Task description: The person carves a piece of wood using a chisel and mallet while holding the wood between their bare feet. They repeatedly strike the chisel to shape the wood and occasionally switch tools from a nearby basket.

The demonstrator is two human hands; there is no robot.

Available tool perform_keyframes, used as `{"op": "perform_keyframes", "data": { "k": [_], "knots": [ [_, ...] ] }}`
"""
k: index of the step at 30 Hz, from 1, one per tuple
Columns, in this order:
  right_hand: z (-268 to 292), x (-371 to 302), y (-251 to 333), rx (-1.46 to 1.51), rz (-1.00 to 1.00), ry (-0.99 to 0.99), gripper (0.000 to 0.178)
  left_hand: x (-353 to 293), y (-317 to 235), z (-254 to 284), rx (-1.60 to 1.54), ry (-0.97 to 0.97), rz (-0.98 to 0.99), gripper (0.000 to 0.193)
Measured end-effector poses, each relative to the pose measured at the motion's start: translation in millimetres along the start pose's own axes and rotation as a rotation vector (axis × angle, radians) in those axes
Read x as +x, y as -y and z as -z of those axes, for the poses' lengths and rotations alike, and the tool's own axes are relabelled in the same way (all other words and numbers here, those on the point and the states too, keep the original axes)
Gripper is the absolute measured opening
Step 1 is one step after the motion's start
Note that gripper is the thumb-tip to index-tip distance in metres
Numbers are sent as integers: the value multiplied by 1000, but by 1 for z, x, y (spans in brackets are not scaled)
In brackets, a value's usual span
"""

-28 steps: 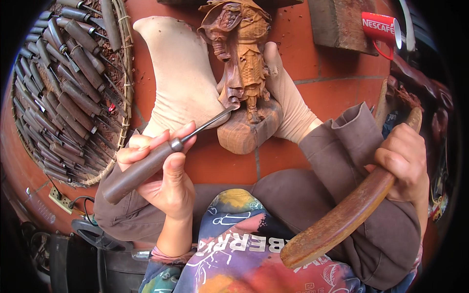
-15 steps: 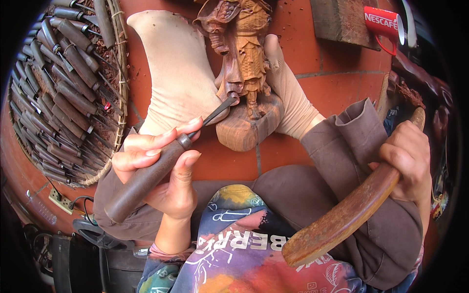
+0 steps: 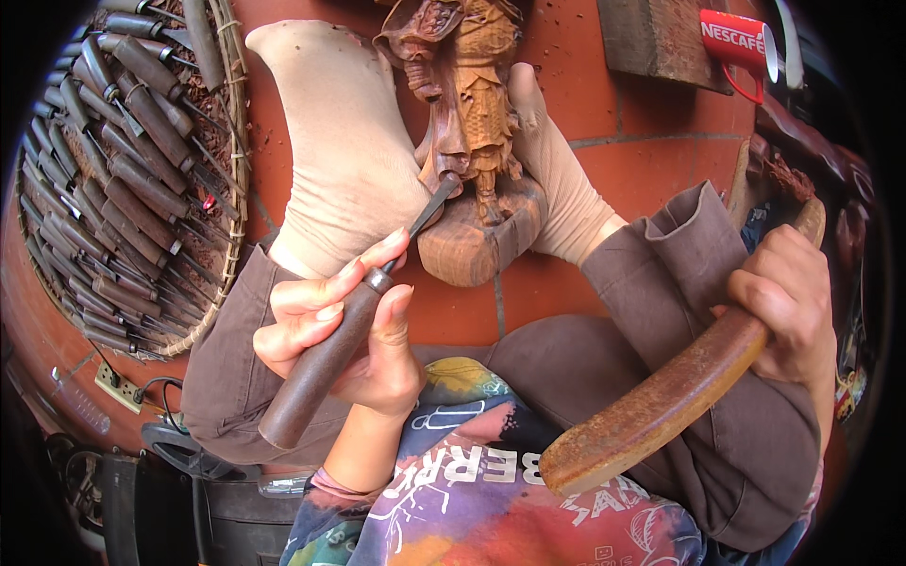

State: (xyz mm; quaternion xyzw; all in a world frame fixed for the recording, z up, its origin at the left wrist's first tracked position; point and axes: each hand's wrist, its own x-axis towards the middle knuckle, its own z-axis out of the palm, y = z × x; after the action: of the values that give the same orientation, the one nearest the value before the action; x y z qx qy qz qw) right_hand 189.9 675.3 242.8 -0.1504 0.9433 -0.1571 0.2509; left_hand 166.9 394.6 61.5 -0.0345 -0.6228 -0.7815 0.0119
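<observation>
My left hand [image 3: 349, 330], fingers tight on the chisel [image 3: 354, 325], has slid its tip up against the wooden statue [image 3: 467, 104] between my feet, so cutting can start, while my right hand [image 3: 788, 292] grips the wooden club [image 3: 661, 401].

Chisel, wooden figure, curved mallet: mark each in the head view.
chisel [image 3: 326, 363], head view, on the dark handle held in the left hand [image 3: 354, 330].
wooden figure [image 3: 472, 90], head view, on the carved torso.
curved mallet [image 3: 661, 401], head view, on the worn shaft below the right hand [image 3: 788, 288].

Dark-handled chisel [image 3: 349, 325] tip touches carved wooden figure [image 3: 467, 85].
</observation>
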Motion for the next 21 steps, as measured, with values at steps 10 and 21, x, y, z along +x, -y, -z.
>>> {"op": "perform_keyframes", "data": {
  "k": [10,21],
  "knots": [
    [6,9,15,-130,89,105,31,-4,6,-2,-16,1,-55,44],
    [24,53,127,-631,160,-217,38,-3,-2,-8,-45,-17,-44,40]
  ]
}}
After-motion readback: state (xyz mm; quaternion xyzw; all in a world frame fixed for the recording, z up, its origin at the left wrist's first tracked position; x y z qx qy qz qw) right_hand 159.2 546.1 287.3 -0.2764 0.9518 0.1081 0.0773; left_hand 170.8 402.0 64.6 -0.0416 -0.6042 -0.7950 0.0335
